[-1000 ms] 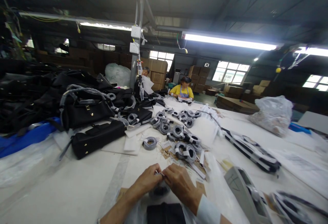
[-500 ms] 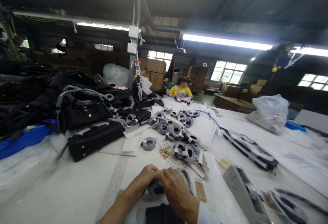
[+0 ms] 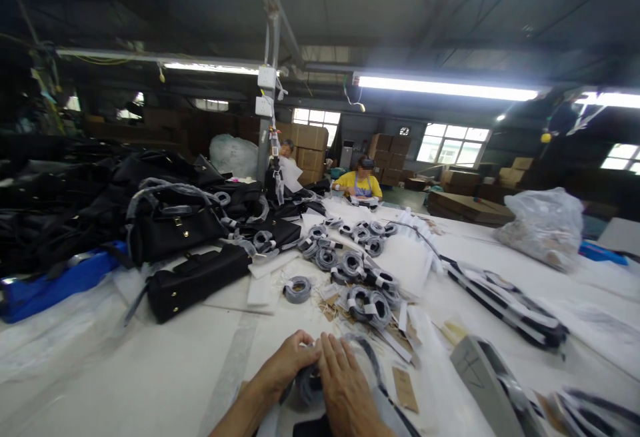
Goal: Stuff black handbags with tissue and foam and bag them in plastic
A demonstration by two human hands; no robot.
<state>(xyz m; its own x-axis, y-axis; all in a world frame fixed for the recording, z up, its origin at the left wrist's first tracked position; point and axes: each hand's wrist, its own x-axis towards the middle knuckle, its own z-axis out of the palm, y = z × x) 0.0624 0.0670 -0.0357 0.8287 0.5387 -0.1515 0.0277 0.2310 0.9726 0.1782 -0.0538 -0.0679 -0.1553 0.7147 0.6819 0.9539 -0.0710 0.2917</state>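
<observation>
A coiled strap, dark and wrapped in clear plastic, is between my two hands at the bottom of the view. My left hand grips its upper left side, thumb and fingers bent around it. Over its right side lie the straightened, close-set fingers of my right hand, pressing it towards the left hand; they hide much of the coil. Below it a black item shows in part beneath my hands. A loose dark strap in plastic curves past my right hand.
Several wrapped strap coils are heaped ahead, with one coil apart. Black handbags pile up at the left. A grey tape dispenser and a brown card are at the right. A person in yellow sits beyond.
My right hand's fingers have straightened from a bent pinch and now lie flatter against the coil. The left hand still holds it. The whole view has shifted slightly.
</observation>
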